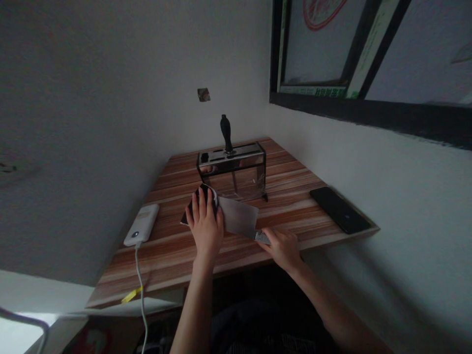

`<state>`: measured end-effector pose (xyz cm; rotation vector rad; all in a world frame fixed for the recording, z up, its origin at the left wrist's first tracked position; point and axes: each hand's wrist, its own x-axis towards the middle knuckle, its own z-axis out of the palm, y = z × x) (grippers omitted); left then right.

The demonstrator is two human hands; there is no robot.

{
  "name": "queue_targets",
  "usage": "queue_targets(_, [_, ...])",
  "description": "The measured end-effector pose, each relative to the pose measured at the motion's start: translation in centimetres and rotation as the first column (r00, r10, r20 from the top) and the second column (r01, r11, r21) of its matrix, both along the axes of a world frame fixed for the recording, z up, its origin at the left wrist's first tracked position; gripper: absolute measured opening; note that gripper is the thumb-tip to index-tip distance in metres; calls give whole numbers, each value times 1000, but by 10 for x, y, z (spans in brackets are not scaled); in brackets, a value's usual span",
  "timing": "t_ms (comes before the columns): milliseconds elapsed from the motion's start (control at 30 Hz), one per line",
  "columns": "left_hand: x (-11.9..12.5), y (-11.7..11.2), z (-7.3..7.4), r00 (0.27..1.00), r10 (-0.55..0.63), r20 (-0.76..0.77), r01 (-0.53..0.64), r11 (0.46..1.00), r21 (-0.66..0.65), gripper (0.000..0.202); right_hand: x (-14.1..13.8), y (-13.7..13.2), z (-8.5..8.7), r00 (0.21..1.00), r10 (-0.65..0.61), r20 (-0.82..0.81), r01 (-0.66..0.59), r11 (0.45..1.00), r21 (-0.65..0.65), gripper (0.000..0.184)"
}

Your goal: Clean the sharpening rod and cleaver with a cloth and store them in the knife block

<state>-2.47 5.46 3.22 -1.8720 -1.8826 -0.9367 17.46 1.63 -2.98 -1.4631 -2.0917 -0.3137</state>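
My right hand (283, 247) is closed around the light grey handle (262, 237) of a cleaver. The cleaver's broad blade (239, 216) points left over the table. My left hand (205, 223) lies with its fingers stretched out on a black, white-edged piece (188, 216), perhaps cloth, at the blade's left end. Whether the blade runs under that piece is hidden. Just behind stands a knife block (231, 163) with a metal slotted top and clear sides. One knife with a black handle (225, 132) stands upright in it.
On the wood-grain table (287, 172), a white power bank (143, 223) with a cable lies at the left. A black phone (339, 210) is by the right edge. A yellow strip (132, 295) sits at the front left edge. Walls border the back and sides.
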Motion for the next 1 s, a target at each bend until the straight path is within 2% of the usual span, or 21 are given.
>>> queue_targets(333, [11, -5, -6, 999, -45, -23, 45, 999, -28, 55, 0, 0, 1, 1000, -11, 4, 11, 1000, -2, 16])
queue_targets(700, [62, -29, -21, 962, -236, -139, 220, 968, -121, 54, 1, -1, 4, 999, -23, 25, 26, 995, -97, 13])
queue_targets(833, [76, -38, -26, 941, -294, -166, 270, 950, -154, 53, 1, 0, 2, 1000, -26, 17, 28, 993, -118, 6])
queue_targets(1000, [81, -42, -28, 928, -329, -175, 304, 939, -158, 52, 1, 2, -1, 999, -46, 2, 46, 992, -116, 19])
